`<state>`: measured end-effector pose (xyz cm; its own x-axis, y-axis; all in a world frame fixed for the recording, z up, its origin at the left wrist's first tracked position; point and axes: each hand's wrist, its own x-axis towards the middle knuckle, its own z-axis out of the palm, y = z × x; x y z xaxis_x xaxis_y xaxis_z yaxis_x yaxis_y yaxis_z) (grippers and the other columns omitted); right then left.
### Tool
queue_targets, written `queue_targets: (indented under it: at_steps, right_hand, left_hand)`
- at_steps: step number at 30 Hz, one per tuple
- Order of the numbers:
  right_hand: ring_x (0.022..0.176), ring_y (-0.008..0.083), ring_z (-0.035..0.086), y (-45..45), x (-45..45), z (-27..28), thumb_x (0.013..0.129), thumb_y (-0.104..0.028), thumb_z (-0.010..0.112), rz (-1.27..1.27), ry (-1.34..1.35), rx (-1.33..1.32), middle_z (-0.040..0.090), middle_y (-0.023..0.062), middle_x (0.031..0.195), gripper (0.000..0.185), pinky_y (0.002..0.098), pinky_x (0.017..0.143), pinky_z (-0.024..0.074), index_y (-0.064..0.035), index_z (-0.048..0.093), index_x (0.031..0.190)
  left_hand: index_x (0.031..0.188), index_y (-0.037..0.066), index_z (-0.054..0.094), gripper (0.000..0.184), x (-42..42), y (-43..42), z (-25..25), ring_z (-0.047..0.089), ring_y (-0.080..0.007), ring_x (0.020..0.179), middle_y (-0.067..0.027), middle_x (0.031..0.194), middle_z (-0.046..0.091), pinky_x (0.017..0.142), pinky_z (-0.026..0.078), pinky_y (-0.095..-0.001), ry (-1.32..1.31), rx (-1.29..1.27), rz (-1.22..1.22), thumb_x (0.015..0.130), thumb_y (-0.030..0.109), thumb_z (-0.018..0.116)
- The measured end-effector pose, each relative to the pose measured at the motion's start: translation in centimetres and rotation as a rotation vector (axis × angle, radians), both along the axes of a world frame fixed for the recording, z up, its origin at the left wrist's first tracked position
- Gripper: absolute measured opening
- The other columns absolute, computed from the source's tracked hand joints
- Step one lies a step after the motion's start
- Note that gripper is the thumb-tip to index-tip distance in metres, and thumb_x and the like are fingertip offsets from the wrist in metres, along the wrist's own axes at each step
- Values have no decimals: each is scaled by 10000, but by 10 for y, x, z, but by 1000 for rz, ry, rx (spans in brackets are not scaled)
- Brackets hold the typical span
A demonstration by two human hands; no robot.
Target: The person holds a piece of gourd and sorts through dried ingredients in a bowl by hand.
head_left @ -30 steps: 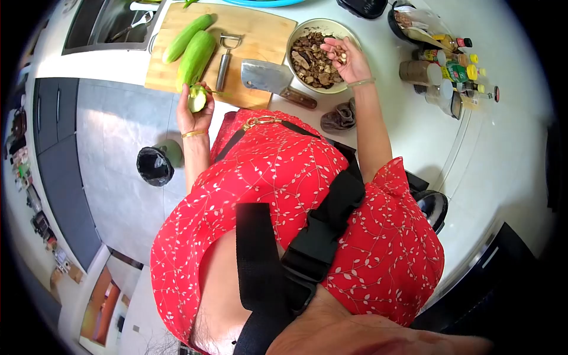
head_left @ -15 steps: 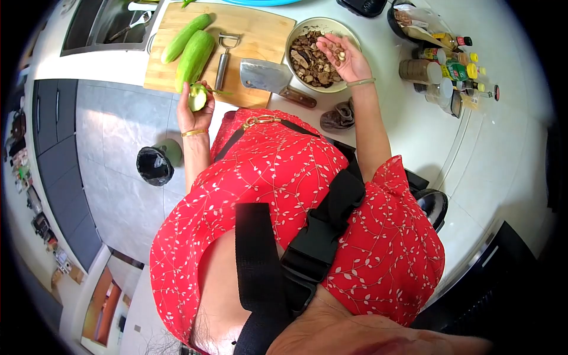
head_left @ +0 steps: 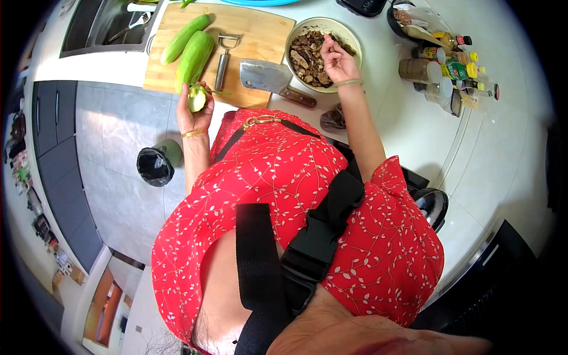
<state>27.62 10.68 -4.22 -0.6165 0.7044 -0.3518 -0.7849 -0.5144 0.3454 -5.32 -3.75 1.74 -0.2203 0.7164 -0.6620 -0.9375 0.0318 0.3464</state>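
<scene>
My left hand (head_left: 190, 115), off the near left edge of the wooden cutting board (head_left: 260, 26), is closed around a cut end of a green gourd (head_left: 196, 100). Its pale flesh shows, and a thin stem sticks out to the right. Two whole green gourds lie on the board, the larger gourd (head_left: 195, 56) right above that hand. Over the right part of a bowl (head_left: 354, 42) of chopped brown pieces (head_left: 310, 56), perhaps mushroom, my right hand (head_left: 341, 64) has its fingers curled in. What sits inside those fingers is hidden.
A peeler (head_left: 222, 68) and a cleaver (head_left: 263, 75) lie on the board, the cleaver's handle reaching past its edge. Near the bowl sits a dark crumpled bag (head_left: 332, 120). Several bottles and jars (head_left: 455, 71) stand to the right; a lined bin (head_left: 157, 164) is on the floor.
My right hand has curled its fingers from an open palm holding small brown pieces and shifted slightly left and down over the bowl. My left hand has stayed put.
</scene>
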Motion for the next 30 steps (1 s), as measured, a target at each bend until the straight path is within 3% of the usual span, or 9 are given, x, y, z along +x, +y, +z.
queue_targets:
  at_steps: [5, 8, 14, 17, 23, 30]
  right_hand:
    - [832, 212, 527, -5, -6, 12, 852, -23, 397, -47, -160, 52, 535, 148, 928, 319, 269, 696, 490, 87, 400, 1151]
    - [950, 257, 521, -4, -5, 12, 838, -4, 399, -57, -96, 45, 525, 171, 996, 323, 310, 779, 486, 98, 396, 1144]
    - [1142, 334, 401, -7, -12, 25, 794, 42, 340, -80, -256, 136, 502, 197, 1066, 344, 403, 934, 401, 120, 398, 1123]
    - [1134, 335, 406, -7, -12, 24, 761, 51, 330, -76, -285, 160, 503, 199, 1059, 369, 409, 952, 381, 125, 403, 1115]
    - [1007, 282, 490, -5, -8, 15, 744, 53, 347, -58, -304, 219, 516, 178, 1010, 392, 366, 896, 419, 106, 414, 1126]
    - [808, 173, 501, -6, -6, 16, 791, 22, 491, 1, -360, 221, 520, 97, 895, 333, 267, 710, 454, 69, 456, 1119]
  left_hand:
    - [942, -37, 509, 327, 1, 0, 0, 556, -234, 784, -151, 870, 565, 640, 499, -281, 28, -9, 4, 802, 249, 584]
    - [936, -36, 509, 324, 1, 0, 2, 556, -233, 785, -150, 870, 565, 640, 500, -280, 33, -4, 0, 804, 251, 582]
    - [962, -44, 503, 354, -2, -1, -3, 541, -248, 826, -158, 897, 551, 664, 494, -294, 21, 16, -8, 787, 247, 604]
    - [975, -47, 502, 372, -4, -2, -6, 534, -256, 844, -161, 907, 546, 678, 492, -301, 13, 22, -10, 778, 248, 615]
    - [973, -49, 506, 373, -4, -2, -6, 534, -257, 843, -163, 904, 548, 676, 493, -302, 0, 4, 8, 778, 250, 616]
    - [927, -43, 513, 314, 1, -1, 2, 556, -240, 797, -161, 873, 561, 651, 500, -285, 8, -8, 18, 800, 234, 589]
